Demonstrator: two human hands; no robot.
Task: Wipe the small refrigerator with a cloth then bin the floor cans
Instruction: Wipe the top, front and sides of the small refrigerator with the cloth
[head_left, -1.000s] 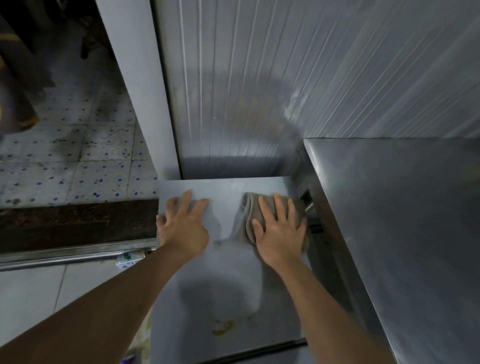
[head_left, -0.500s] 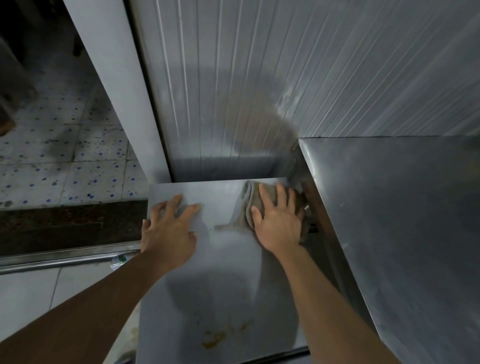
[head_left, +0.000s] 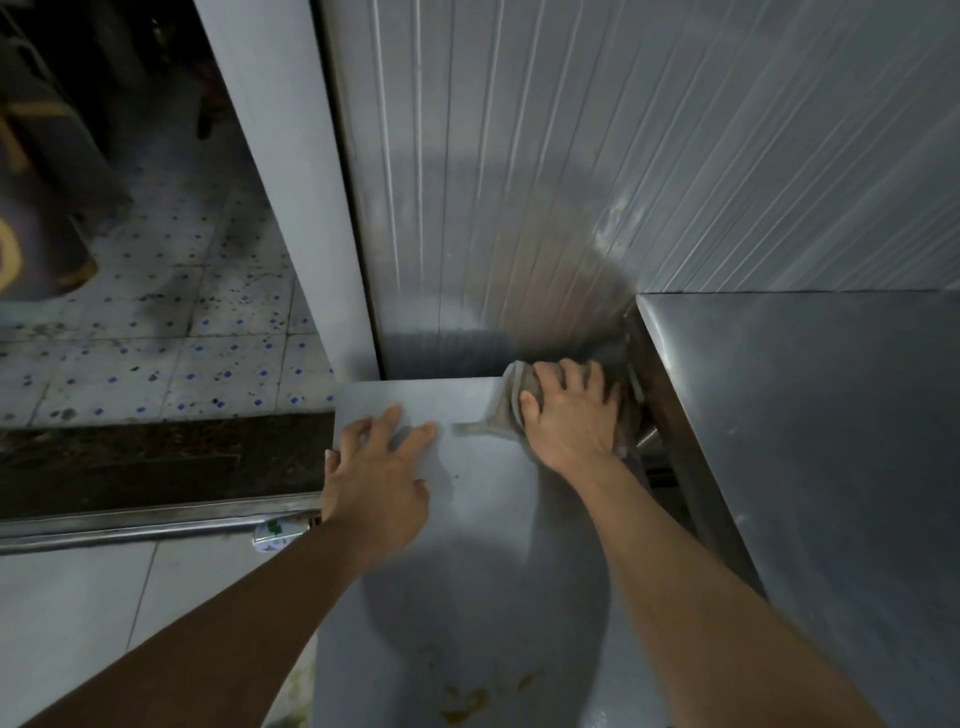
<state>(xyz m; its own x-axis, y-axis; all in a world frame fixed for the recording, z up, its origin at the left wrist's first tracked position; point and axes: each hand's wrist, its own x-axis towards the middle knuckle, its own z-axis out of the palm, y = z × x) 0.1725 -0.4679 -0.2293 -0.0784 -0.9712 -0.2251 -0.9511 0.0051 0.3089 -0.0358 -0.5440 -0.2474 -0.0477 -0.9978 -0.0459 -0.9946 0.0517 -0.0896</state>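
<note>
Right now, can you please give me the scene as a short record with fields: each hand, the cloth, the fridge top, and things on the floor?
left hand: flat on the refrigerator top, near its left edge, fingers spread
right hand: presses the cloth at the far right corner
cloth: grey, bunched under the palm
stain: yellowish, on the near part of the top
can: on the floor beside the refrigerator, partly hidden
steel counter: to the right

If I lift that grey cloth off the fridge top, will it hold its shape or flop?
The folded grey cloth will probably flop: it shows soft layered folds under the right hand. It likely weighs little. Its trailing corner lies limp on the small grey refrigerator top.
</note>
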